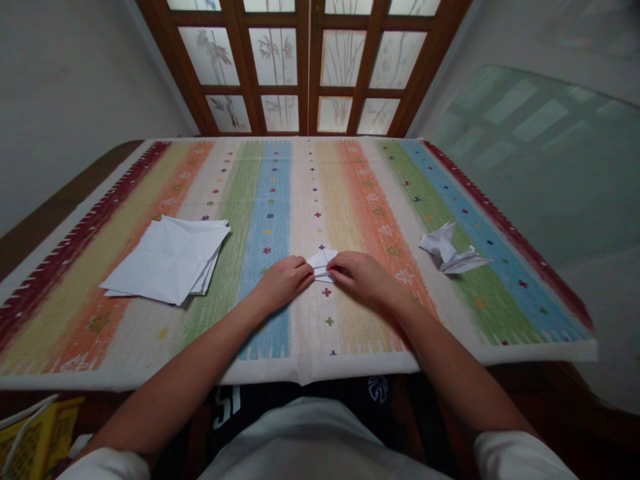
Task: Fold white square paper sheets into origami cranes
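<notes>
We reach both arms forward over the striped tablecloth (345, 175), and our forearms slant inward from the lower corners so that they draw together at the middle of the near half of the table. Our left hand (286, 279) comes in from the left with its back turned up, fingers bent and bunched, their tips pointing to the right. Our right hand (361, 273) mirrors it from the other side, its back also up, fingers curled and tips pointing to the left.

Between them lies the small folded white paper (323, 259), which we pinch at both sides, left fingertips on its left edge and right fingertips on its right. A narrow gap parts the two hands, and the paper shows across it, its far part rising to a blunt peak. We cannot tell quite how each thumb sits. Our elbows are bent outward, near the white sleeves (520, 457).

Well to the left of our left hand we have a loose stack of white sheets (167, 259); well to the right of our right hand rests a folded paper figure (447, 251).
</notes>
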A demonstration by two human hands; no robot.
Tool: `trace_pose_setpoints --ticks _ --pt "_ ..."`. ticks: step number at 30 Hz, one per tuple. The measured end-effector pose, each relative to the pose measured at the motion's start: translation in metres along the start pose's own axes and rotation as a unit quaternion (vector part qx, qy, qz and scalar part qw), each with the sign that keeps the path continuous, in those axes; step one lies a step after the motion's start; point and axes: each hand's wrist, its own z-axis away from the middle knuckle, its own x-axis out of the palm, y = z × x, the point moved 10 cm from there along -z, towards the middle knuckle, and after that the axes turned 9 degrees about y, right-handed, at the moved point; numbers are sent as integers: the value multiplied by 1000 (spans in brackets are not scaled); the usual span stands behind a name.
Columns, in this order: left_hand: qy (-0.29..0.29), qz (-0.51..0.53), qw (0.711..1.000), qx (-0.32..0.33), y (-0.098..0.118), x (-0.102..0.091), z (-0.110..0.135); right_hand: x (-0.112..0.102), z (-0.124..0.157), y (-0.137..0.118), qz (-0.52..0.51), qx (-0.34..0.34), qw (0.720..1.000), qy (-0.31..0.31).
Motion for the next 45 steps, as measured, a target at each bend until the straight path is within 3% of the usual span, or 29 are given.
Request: trace_pose_setpoints --ticks 5,10,15,26,31,35,39,45 --pt "-12 -32 999 17 3 3 1 2 0 -4 39 -1 999 -9" --pt "-35 -4 999 -34 -7 7 0 5 -1 4 52 53 997 -21" --pt "-36 54 992 -112 -20 4 -2 -2 0 17 9 109 994 19" --pt "-24 80 984 -156 -25 2 -6 -1 -2 26 -9 144 989 32" --pt "-6 67 987 -146 -23 -4 -7 0 -2 26 14 124 992 35" --pt "-11 42 993 -109 -12 -3 -7 1 -4 12 20 51 997 53" --pt "-49 -16 996 -71 2 4 -3 12 -3 -7 41 -22 999 12" --pt "-57 -84 994 -49 12 5 0 17 -1 -17 150 -25 988 -37"
